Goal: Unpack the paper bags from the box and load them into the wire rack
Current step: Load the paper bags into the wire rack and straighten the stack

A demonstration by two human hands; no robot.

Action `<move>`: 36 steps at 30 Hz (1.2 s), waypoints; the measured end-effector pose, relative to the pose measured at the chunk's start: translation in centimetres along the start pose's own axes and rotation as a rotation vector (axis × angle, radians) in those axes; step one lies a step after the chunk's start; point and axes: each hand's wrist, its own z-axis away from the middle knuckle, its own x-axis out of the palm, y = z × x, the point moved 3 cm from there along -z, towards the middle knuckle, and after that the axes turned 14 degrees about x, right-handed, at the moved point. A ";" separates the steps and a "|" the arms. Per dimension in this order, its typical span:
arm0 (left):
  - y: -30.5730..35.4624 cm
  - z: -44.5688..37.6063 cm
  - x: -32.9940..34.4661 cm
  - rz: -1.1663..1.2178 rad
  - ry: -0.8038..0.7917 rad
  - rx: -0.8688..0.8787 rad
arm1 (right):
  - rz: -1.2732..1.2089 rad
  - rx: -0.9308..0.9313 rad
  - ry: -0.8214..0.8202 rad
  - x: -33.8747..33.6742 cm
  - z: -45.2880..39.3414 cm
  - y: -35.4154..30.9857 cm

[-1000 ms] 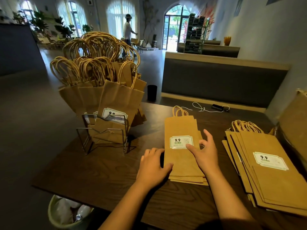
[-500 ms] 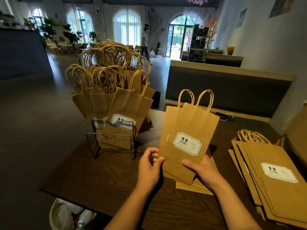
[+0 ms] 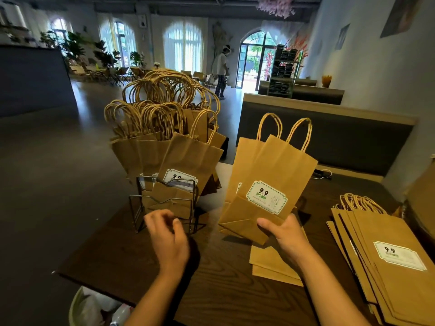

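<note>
The right hand point(image 3: 286, 234) pinched flat kraft paper bags point(image 3: 266, 175) with a "9.9" label, twisted handles up, above the worktop point(image 3: 211, 274). The left hand point(image 3: 167, 234), loosely curled and holding nothing, hovered beside the full wire rack point(image 3: 164, 203).

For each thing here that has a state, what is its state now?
Left hand: loosely curled, holding nothing, near the wire rack.
Right hand: pinches the held bags, upright above the table.
Wire rack: holds upright bags.
Right stack: lying flat.
</note>
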 end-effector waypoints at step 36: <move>-4.3 -3.5 1.2 -0.520 -0.427 0.054 | -0.419 -0.112 -0.257 15.1 -7.1 -9.4</move>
